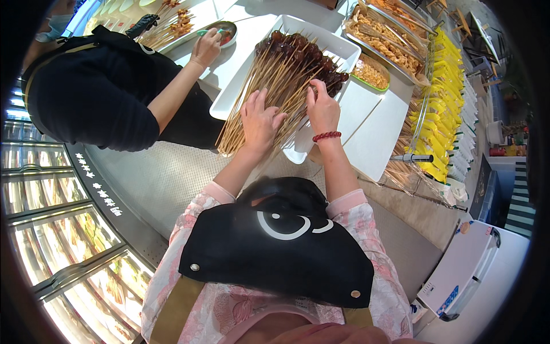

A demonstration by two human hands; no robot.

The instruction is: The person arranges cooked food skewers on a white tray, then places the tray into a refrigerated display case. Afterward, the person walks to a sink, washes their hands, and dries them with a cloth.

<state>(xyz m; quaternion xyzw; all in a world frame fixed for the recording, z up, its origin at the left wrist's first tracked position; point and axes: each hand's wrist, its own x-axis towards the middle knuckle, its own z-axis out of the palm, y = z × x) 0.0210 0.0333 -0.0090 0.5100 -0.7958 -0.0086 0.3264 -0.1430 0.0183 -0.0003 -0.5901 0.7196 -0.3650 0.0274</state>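
A white rectangular tray (352, 47) lies before me, bearing a large pile of bamboo skewers (240, 116) with dark, glossy reddish-brown round pieces (296, 49) at their far ends. My left hand (259, 122) rests over the stick ends with fingers spread; whether it grips any is hard to see. My right hand (323, 105), with a red bead bracelet (327, 136) at the wrist, touches the right side of the bundle just below the dark pieces. Its thumb and index finger are bent near the sticks, and their contact is partly hidden.
A co-worker (94, 90) stands close on the left, one hand at a bowl (230, 32). Right of the tray are a green-rimmed container of chopped nuts (371, 73), a tray of fried food (382, 38) and a rack of yellow packets (438, 107). Lit display cases (56, 241) line the left.
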